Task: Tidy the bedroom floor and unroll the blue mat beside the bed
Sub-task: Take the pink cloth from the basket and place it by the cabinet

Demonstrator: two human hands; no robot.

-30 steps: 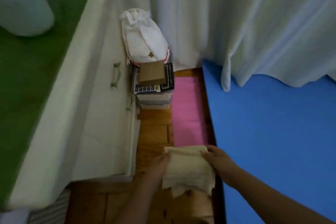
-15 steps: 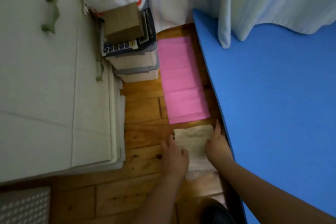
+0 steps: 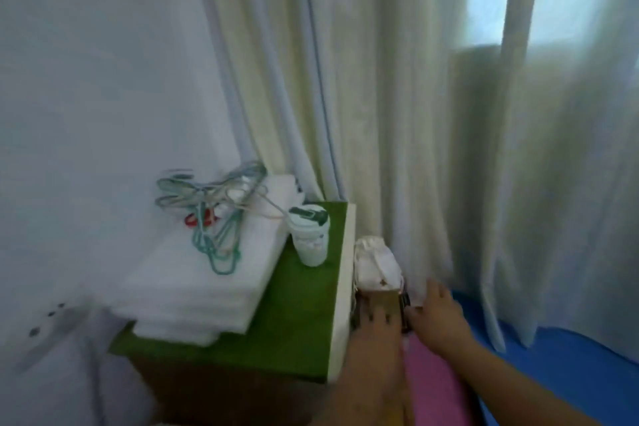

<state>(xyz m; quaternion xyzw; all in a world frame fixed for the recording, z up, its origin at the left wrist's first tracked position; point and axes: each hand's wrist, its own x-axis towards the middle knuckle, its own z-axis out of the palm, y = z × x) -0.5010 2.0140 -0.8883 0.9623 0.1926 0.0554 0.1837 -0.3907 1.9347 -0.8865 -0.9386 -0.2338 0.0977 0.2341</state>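
Note:
The blue mat (image 3: 570,373) lies flat on the floor at the lower right, its far edge under the curtain. My left hand (image 3: 377,335) reaches forward, fingers lying on the brown cardboard box (image 3: 380,299) that tops a stack beside the bed. My right hand (image 3: 439,318) is stretched out at the right side of that stack, fingers spread near the curtain hem. A white cloth bag (image 3: 375,263) stands just behind the box. The pink sheet (image 3: 435,387) lies on the floor between my forearms. The picture is motion-blurred.
The bed with a green cover (image 3: 304,308) is to the left, carrying stacked white foam sheets (image 3: 193,290), tangled teal hangers (image 3: 214,221) and a lidded cup (image 3: 309,239). Pale curtains (image 3: 397,114) hang behind everything. A wall fills the left side.
The view has swung up from the floor to the bed corner and curtain. Both hands left the beige cloth on the floor and moved forward to the box stack; the cloth is out of sight.

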